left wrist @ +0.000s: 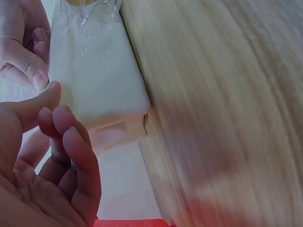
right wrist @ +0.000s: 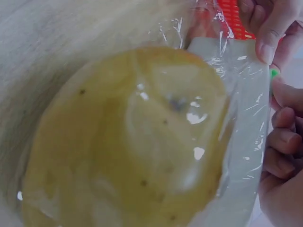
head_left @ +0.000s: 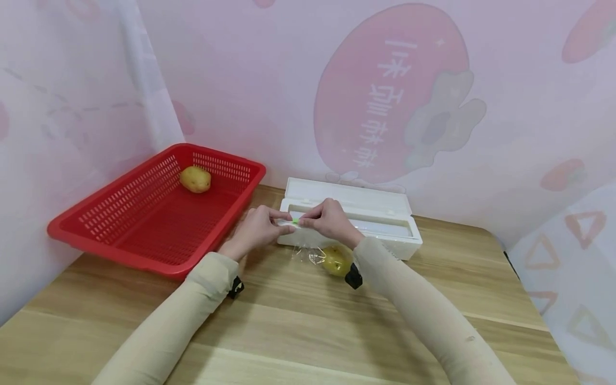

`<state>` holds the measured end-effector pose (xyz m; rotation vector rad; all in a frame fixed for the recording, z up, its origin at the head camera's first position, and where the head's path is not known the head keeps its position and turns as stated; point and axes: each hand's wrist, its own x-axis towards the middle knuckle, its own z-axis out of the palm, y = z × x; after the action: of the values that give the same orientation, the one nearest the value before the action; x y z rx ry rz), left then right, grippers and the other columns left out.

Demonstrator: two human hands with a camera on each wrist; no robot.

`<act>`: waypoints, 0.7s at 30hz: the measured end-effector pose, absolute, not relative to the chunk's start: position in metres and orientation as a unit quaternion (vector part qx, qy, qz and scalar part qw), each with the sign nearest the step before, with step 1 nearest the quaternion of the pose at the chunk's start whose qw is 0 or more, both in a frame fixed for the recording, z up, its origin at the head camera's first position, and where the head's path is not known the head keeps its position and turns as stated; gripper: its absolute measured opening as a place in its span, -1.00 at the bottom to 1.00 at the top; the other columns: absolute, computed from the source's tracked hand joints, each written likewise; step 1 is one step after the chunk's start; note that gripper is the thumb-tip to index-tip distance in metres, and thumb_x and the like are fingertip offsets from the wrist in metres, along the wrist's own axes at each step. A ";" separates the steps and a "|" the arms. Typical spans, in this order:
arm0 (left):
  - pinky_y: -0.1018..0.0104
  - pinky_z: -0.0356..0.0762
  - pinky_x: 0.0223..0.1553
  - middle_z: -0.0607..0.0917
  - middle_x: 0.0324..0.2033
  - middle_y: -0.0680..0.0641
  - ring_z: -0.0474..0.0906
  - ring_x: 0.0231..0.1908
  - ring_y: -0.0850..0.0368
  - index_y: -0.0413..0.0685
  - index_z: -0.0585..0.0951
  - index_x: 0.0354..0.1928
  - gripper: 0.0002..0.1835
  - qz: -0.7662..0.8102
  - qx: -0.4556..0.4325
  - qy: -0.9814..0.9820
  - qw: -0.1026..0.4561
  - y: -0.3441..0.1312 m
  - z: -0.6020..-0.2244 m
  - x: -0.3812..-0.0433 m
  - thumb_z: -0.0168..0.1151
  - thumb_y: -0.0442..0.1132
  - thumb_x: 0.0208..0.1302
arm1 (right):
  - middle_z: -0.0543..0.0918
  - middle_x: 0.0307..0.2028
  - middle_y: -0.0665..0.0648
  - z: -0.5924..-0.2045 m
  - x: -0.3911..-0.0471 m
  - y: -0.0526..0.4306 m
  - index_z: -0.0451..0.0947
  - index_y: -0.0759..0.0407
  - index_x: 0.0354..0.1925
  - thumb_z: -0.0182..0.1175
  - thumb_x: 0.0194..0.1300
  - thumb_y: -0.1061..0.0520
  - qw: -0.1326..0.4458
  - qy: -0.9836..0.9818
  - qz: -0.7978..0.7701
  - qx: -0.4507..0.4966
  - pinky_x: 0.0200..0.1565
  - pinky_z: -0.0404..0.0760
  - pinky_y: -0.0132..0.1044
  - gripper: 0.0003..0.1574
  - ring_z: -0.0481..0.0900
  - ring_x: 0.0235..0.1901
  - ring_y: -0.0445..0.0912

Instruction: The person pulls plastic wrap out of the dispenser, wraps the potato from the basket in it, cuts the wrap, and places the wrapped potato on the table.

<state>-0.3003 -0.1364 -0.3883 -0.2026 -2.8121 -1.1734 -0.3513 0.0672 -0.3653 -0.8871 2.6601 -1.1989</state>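
A white cling film box (head_left: pixel 394 247) stands at the back of the table with its lid (head_left: pixel 346 193) raised. At its left end is a small green slider (head_left: pixel 295 220) on a thin pale cutter strip. My left hand (head_left: pixel 257 230) pinches the strip's end between thumb and index finger. My right hand (head_left: pixel 332 220) pinches at the slider from the other side, its fingertips close to the left ones. In front of the box, under my right wrist, lies a potato (right wrist: pixel 118 142) covered in clear film (right wrist: pixel 241 104). The film reaches over the box's front wall.
A red slotted basket (head_left: pixel 159 224) stands at the left, with one bare potato (head_left: pixel 195 179) in its far corner. The wooden table (head_left: pixel 289 331) runs back to a pink printed cloth (head_left: pixel 269 96) behind the box.
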 end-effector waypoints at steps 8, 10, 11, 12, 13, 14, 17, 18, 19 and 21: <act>0.20 0.43 -0.50 0.64 -0.58 0.04 0.51 -0.51 0.11 0.16 0.74 0.01 -0.62 -0.376 -0.064 -0.924 0.035 -0.126 -0.386 -0.301 0.44 0.07 0.16 | 0.75 -0.43 -0.01 -0.362 -0.348 0.093 0.79 0.17 -0.31 0.41 0.22 0.14 0.025 0.879 -0.367 -0.303 -0.52 0.43 -0.34 -0.89 0.41 -0.65 -0.19; 0.21 0.44 -0.50 0.65 -0.55 0.04 0.51 -0.50 0.10 0.16 0.74 0.01 -0.61 -0.380 -0.065 -0.922 0.034 -0.125 -0.385 -0.300 0.44 0.07 0.16 | 0.75 -0.42 0.00 -0.360 -0.349 0.106 0.79 0.17 -0.30 0.42 0.21 0.14 0.026 0.883 -0.358 -0.301 -0.53 0.43 -0.33 -0.88 0.41 -0.66 -0.18; 0.21 0.44 -0.50 0.66 -0.54 0.03 0.51 -0.50 0.10 0.15 0.74 0.02 -0.61 -0.382 -0.066 -0.921 0.033 -0.125 -0.384 -0.299 0.44 0.07 0.16 | 0.75 -0.42 0.00 -0.359 -0.349 0.115 0.78 0.17 -0.30 0.42 0.20 0.14 0.025 0.886 -0.352 -0.301 -0.53 0.43 -0.32 -0.88 0.43 -0.65 -0.17; 0.21 0.44 -0.50 0.66 -0.54 0.03 0.51 -0.50 0.10 0.14 0.74 0.02 -0.61 -0.386 -0.067 -0.920 0.032 -0.125 -0.384 -0.299 0.44 0.07 0.16 | 0.75 -0.42 0.00 -0.359 -0.350 0.125 0.78 0.17 -0.30 0.42 0.20 0.14 0.023 0.889 -0.345 -0.300 -0.52 0.45 -0.32 -0.88 0.46 -0.64 -0.17; 0.21 0.44 -0.50 0.66 -0.54 0.03 0.51 -0.50 0.10 0.14 0.74 0.02 -0.60 -0.388 -0.069 -0.918 0.032 -0.127 -0.384 -0.298 0.44 0.07 0.16 | 0.75 -0.41 0.01 -0.358 -0.350 0.135 0.78 0.17 -0.30 0.43 0.20 0.14 0.020 0.892 -0.338 -0.301 -0.49 0.48 -0.31 -0.88 0.51 -0.60 -0.17; 0.20 0.44 -0.49 0.67 -0.54 0.03 0.51 -0.50 0.10 0.13 0.74 0.02 -0.60 -0.391 -0.070 -0.917 0.032 -0.129 -0.384 -0.298 0.44 0.07 0.16 | 0.75 -0.41 0.02 -0.357 -0.351 0.147 0.78 0.17 -0.30 0.43 0.19 0.14 0.017 0.894 -0.329 -0.303 -0.47 0.50 -0.30 -0.88 0.53 -0.59 -0.17; 0.21 0.44 -0.49 0.65 -0.58 -0.01 0.51 -0.53 0.10 0.10 0.72 0.04 -0.58 -0.398 -0.069 -0.914 0.026 -0.134 -0.385 -0.297 0.43 0.06 0.18 | 0.75 -0.42 0.04 -0.354 -0.350 0.182 0.78 0.19 -0.31 0.42 0.20 0.17 0.000 0.899 -0.300 -0.320 -0.45 0.49 -0.28 -0.90 0.54 -0.58 -0.17; 0.21 0.43 -0.51 0.64 -0.60 -0.02 0.51 -0.55 0.10 0.09 0.72 0.05 -0.58 -0.402 -0.068 -0.913 0.024 -0.135 -0.385 -0.297 0.43 0.05 0.17 | 0.75 -0.43 0.04 -0.353 -0.350 0.193 0.78 0.20 -0.31 0.42 0.20 0.19 -0.004 0.900 -0.292 -0.324 -0.48 0.48 -0.29 -0.91 0.51 -0.60 -0.17; 0.22 0.42 -0.52 0.64 -0.61 -0.05 0.52 -0.56 0.11 0.08 0.72 0.05 -0.58 -0.405 -0.068 -0.911 0.022 -0.136 -0.385 -0.297 0.43 0.05 0.17 | 0.74 -0.45 0.06 -0.352 -0.349 0.204 0.78 0.21 -0.32 0.41 0.20 0.20 -0.008 0.901 -0.283 -0.328 -0.50 0.46 -0.29 -0.92 0.48 -0.61 -0.18; 0.23 0.39 -0.56 0.63 -0.64 -0.10 0.52 -0.61 0.10 0.06 0.70 0.07 -0.57 -0.415 -0.073 -0.907 0.015 -0.136 -0.385 -0.297 0.43 0.03 0.19 | 0.73 -0.47 0.05 -0.350 -0.347 0.227 0.78 0.22 -0.32 0.41 0.20 0.22 -0.016 0.905 -0.268 -0.331 -0.53 0.43 -0.30 -0.93 0.42 -0.64 -0.19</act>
<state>-0.2971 -0.1362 -0.3845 -0.2264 -2.8219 -1.2910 -0.3470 0.2269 -0.3499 -1.0506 2.8704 -0.8506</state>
